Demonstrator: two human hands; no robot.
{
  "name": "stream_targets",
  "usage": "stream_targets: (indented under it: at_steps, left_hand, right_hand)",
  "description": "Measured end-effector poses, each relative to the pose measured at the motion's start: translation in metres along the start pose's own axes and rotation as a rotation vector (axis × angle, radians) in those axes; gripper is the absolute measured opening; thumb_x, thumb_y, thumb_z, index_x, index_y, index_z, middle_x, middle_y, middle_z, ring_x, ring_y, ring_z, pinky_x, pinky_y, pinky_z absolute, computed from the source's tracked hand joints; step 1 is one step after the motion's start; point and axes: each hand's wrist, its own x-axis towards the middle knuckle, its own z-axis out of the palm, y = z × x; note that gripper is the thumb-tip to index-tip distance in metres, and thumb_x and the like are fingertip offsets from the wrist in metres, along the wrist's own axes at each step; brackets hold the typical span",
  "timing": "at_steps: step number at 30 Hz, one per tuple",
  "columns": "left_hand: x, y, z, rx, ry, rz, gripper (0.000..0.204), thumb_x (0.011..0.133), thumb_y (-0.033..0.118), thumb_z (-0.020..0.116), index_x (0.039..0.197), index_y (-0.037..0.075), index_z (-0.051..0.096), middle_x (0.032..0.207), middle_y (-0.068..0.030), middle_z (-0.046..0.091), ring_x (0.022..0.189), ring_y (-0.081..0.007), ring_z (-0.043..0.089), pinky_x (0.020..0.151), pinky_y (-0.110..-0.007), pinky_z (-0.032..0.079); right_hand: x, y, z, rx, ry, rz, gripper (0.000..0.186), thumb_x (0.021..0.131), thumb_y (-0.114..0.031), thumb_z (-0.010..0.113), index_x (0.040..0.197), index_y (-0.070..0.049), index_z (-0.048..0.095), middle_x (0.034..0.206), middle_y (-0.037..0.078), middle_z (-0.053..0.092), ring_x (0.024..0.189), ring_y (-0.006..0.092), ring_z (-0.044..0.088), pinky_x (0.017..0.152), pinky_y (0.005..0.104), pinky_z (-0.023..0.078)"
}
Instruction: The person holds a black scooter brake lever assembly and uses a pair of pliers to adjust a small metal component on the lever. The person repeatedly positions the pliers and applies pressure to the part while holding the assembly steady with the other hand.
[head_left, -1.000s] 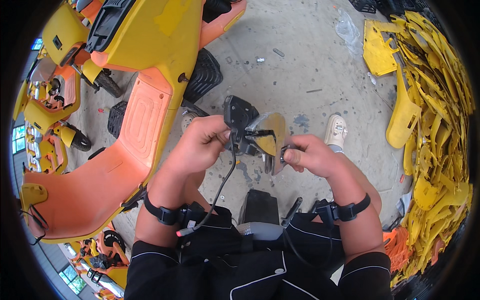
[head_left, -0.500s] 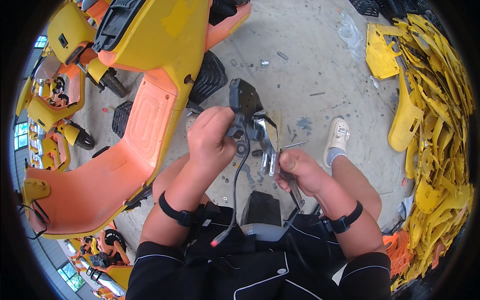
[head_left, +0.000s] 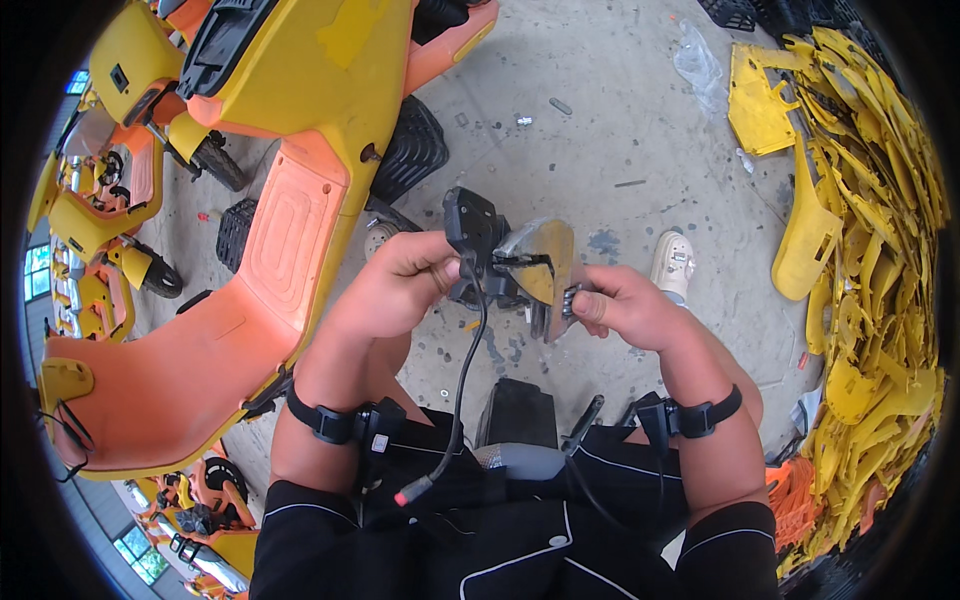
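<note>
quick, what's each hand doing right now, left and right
Left hand: closed on the black plastic cabled module.
Right hand: closed, pinching the worn yellow metal bracket.

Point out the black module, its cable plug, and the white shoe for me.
Black module [head_left: 470,222], head view, on its flat top face.
Cable plug [head_left: 411,492], head view, on the red-tipped end of the hanging cable.
White shoe [head_left: 675,265], head view, on the upper.
</note>
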Motion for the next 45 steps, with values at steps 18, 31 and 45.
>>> stream_targets:
  at_steps: [18,31,45]
  left_hand:
    - [0.008,-0.002,0.026,0.427,0.4,0.225,0.036,0.063,-0.02,0.042,0.088,-0.003,0.061,0.072,-0.0152,0.055,0.063,-0.0279,0.057,0.06,-0.031,0.049]
    - [0.019,0.01,0.041,0.734,0.685,0.488,0.045,0.052,-0.016,0.049,0.092,-0.001,0.063,0.075,-0.0152,0.059,0.068,-0.0332,0.061,0.061,-0.037,0.051]
    - [0.014,0.007,0.014,0.176,0.28,0.147,0.025,0.085,-0.013,0.05,0.099,0.0,0.066,0.075,-0.0072,0.058,0.066,-0.0151,0.052,0.06,-0.027,0.043]
  right_hand:
    - [-0.002,0.008,0.013,0.123,-0.038,-0.007,0.062,0.092,-0.057,0.061,0.11,0.002,0.064,0.09,0.009,0.068,0.065,0.0119,0.052,0.059,0.027,0.044]
    - [-0.009,-0.009,0.05,0.424,0.043,0.025,0.063,0.088,-0.058,0.065,0.101,0.003,0.064,0.083,0.009,0.063,0.062,0.013,0.054,0.054,0.0252,0.044]
    - [-0.005,-0.007,0.012,0.087,0.044,0.027,0.067,0.089,-0.063,0.062,0.104,0.002,0.063,0.08,0.005,0.062,0.063,0.0109,0.051,0.056,0.0259,0.043]
